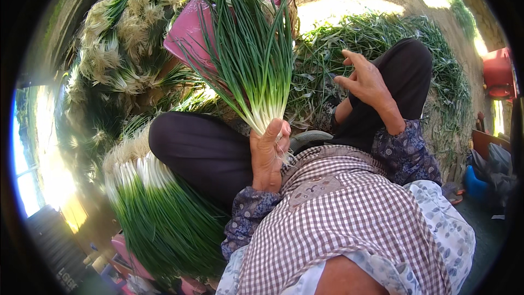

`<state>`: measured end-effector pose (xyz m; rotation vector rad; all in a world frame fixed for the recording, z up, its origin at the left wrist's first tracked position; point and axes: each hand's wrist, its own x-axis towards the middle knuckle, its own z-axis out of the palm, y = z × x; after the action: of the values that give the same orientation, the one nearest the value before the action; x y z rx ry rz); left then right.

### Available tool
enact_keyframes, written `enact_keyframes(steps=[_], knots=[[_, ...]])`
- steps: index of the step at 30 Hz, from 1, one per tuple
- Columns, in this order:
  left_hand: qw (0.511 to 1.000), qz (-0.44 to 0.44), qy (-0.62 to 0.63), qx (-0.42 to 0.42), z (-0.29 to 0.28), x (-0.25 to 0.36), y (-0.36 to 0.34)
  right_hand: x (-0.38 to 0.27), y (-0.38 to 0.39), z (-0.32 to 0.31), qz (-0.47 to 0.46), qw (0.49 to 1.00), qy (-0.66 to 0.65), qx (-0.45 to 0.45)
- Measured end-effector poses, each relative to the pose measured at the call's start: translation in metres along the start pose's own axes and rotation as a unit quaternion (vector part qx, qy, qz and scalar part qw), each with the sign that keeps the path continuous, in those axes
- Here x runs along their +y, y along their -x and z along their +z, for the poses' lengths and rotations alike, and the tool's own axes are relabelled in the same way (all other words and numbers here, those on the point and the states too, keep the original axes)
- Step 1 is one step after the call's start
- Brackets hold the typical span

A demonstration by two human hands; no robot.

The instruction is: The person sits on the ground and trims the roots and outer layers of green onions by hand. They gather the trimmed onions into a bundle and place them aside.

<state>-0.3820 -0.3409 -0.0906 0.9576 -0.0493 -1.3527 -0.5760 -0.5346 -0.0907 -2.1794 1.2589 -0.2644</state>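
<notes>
My left hand (267, 153) is closed round the white root end of a bunch of green onions (254, 63). Their green tops fan out away from me, over a pink plastic stool or basin (188, 33). Fine roots poke out below the fist. My right hand (367, 81) is raised over my right knee with its fingers apart and nothing in them. Beyond that hand lies a heap of loose green leaves (349, 38).
Beside my left knee rests a large stack of green onions (158, 207), white ends pointing away. More onions with shaggy roots (136, 27) are piled at the far left. A red container (499, 74) and a blue one (476, 183) stand at the right.
</notes>
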Motion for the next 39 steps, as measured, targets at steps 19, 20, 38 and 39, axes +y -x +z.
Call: enact_keyframes(steps=[19,20,38,39], knots=[[0.971,0.106,-0.215,-0.024,0.03,0.0,-0.021,-0.161,-0.049,0.039,-0.175,0.951,-0.257,0.0],[0.989,0.05,-0.135,-0.027,0.03,-0.003,-0.021,-0.157,-0.05,0.048,-0.159,0.971,-0.177,0.004],[0.991,-0.054,0.042,-0.111,0.016,0.028,-0.013,-0.093,-0.131,0.012,-0.247,0.921,-0.213,0.214],[0.994,-0.046,0.021,-0.094,0.018,0.031,-0.014,-0.102,-0.132,0.01,-0.251,0.92,-0.237,0.184]])
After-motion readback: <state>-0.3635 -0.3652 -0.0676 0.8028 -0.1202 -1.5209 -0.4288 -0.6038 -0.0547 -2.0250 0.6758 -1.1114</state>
